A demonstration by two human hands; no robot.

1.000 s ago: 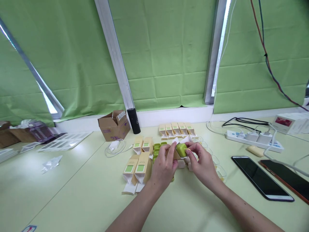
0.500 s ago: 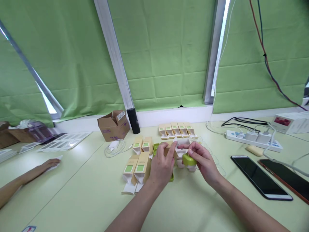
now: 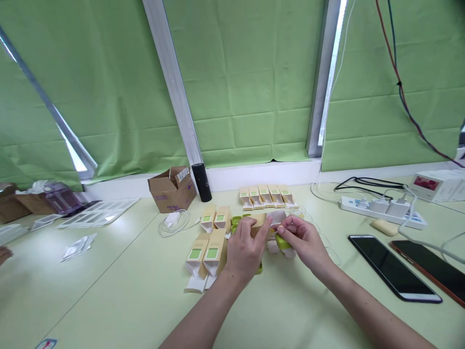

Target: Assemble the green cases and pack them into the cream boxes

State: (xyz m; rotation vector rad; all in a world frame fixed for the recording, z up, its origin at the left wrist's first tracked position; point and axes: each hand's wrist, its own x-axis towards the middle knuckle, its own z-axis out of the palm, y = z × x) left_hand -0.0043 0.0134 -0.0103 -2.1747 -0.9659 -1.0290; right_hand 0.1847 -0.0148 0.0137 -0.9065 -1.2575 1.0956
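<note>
My left hand is closed around a small tan cardboard box, whose white inner flap stands open toward the right. My right hand has its thumb and fingertips pinched at the box's open end. A rounded lime-green case sits under the right fingers, partly covered by them. Small white pieces show just below it. Other green cases lie beyond the left hand, mostly hidden. Left of that hand, tan boxes with green labels lie with their end flaps open.
More tan boxes form a row behind. A brown carton and a black cylinder stand by the wall. To the right lie a phone, another phone and a power strip. At far left is another person's hand.
The box in my left hand has come up into view, its flap turned to the right. My right fingers have closed in toward it. The other person's hand has withdrawn left, leaving white packets.
</note>
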